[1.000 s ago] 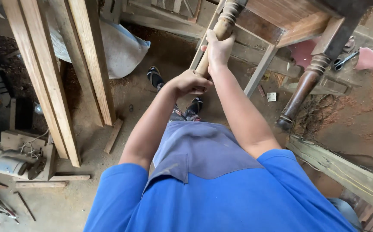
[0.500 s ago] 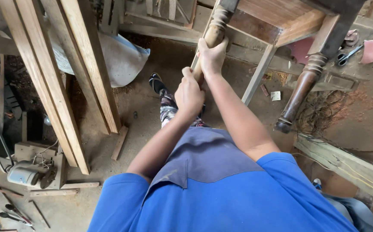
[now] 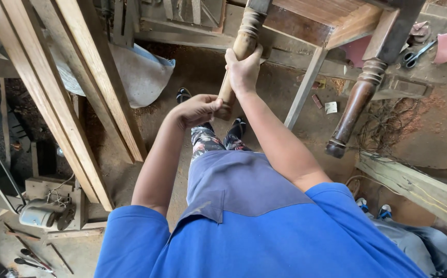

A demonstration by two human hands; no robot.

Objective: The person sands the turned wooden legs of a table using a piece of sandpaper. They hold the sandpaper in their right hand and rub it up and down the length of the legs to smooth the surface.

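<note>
Between both hands, pale turned table leg [image 3: 237, 51] (ringed top) slants downward.

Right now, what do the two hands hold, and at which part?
Both grip the pale turned wooden table leg: right hand mid-shaft, left hand near its lower end.

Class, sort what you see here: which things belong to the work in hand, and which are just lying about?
In hand:
left hand and right hand, both gripping the pale turned leg
wooden table

Lying about:
dark turned leg
leaning planks
white sack
scissors
small motor
</note>
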